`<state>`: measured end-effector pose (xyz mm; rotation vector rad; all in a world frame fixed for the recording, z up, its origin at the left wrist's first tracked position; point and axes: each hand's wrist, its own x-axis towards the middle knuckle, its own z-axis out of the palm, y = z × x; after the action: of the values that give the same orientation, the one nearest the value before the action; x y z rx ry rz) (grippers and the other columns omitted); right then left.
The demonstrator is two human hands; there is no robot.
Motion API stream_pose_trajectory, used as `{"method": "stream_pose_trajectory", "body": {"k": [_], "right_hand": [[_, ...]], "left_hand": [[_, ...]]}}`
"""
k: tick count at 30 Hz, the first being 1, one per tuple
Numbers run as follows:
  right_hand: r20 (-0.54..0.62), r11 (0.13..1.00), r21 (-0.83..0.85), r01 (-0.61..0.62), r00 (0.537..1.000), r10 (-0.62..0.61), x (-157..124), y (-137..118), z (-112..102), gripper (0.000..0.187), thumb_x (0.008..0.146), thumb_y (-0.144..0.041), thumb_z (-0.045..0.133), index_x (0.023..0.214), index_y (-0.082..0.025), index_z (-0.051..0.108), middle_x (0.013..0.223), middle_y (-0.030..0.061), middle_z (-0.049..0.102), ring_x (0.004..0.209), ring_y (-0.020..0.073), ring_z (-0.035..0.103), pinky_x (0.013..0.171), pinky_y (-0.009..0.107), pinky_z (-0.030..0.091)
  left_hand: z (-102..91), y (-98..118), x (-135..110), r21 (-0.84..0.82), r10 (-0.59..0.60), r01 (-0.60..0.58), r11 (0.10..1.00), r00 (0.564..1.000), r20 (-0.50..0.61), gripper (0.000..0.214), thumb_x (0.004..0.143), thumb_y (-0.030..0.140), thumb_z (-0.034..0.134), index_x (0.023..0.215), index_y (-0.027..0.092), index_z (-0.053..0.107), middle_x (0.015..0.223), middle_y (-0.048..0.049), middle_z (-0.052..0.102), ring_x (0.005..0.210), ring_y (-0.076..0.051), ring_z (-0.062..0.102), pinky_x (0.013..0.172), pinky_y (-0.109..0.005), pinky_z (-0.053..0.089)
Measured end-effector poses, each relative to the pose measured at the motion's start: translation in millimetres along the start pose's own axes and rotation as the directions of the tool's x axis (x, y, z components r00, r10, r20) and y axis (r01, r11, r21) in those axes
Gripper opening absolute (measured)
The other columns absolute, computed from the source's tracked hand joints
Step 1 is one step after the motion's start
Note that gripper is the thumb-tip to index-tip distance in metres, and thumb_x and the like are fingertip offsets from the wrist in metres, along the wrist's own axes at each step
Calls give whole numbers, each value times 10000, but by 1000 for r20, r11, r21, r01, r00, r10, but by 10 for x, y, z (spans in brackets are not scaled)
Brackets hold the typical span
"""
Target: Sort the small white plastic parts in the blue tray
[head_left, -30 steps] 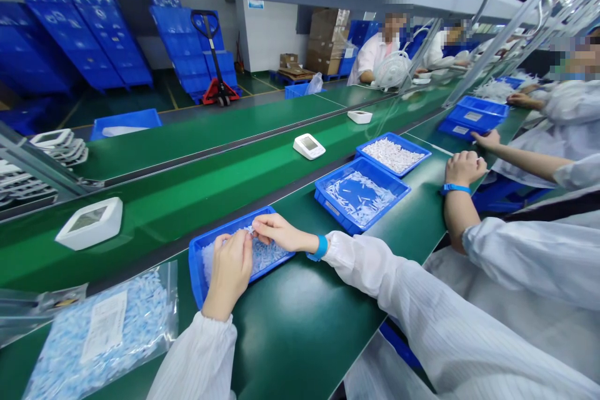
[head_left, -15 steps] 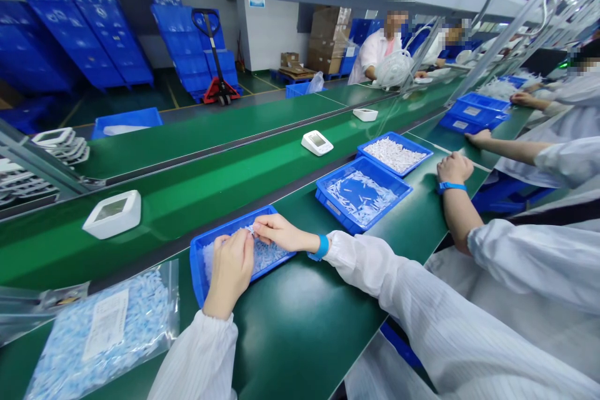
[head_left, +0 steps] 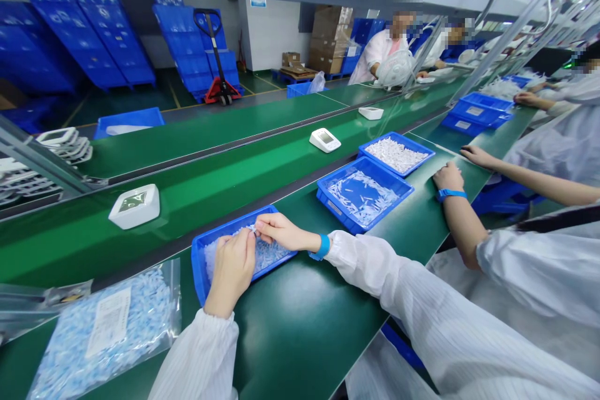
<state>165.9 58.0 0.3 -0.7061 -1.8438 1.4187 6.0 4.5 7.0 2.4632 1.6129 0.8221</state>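
Observation:
Both my hands are over a shallow blue tray (head_left: 199,272) of small white packets on the green bench. My left hand (head_left: 233,270) is curled, fingers pinched at a small white packet (head_left: 250,229). My right hand (head_left: 280,232), with a blue wrist strap, pinches the same packet from the other side. A clear bag of blue-white packets (head_left: 100,328) lies to the left of the tray.
White devices (head_left: 135,205) (head_left: 324,139) ride the green conveyor behind the tray. Two more blue trays of white parts (head_left: 364,192) (head_left: 394,152) sit to the right. A co-worker's arm with a blue wristband (head_left: 454,209) rests on the bench edge. Other people work further along.
The white devices on the conveyor have moved to the right. The co-worker's hands have shifted a little. My hands stay over the tray, still pinching the packet.

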Motion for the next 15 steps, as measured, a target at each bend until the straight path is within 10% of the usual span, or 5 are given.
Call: {"method": "stream_pose_trajectory", "body": {"k": [15], "right_hand": [[5,981,-195,-5,1000,6,-3,-151,30,359,920,-385,397,616,-199,356,585,-37,358,573,99,325,554,249,289]], "left_hand": [[91,-29,-22,-109,77,-77,991,997,-7,283,957,227,239,737,201,415,663,-24,536,632,-177,507,619,-298,385]]}}
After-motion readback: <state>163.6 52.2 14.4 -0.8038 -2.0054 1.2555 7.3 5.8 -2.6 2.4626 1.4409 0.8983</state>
